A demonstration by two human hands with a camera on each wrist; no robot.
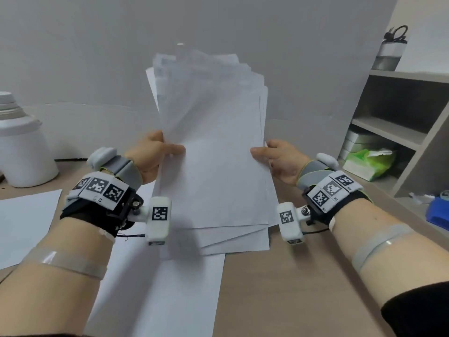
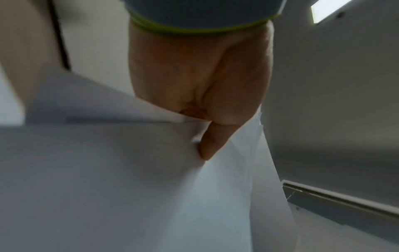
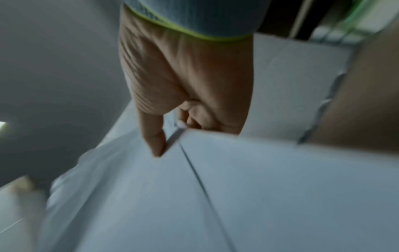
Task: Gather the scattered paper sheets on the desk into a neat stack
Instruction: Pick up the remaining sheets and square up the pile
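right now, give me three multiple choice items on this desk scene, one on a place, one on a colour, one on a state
1. Where does the green packet lie?
A. on the lower shelf to the right
B. on the desk by the white jug
C. on top of the stack

2. What colour is the jug at the left?
A. blue
B. white
C. black

3. How is the stack held?
A. flat on the desk, untouched
B. in the left hand alone
C. lifted, gripped at both sides by the left hand and right hand

Answers:
1 A: the packet sits in the shelf unit's lower compartment.
2 B: the jug's body is plain white.
3 C: a thumb presses the front sheet at each side, and the edges are not yet squared.
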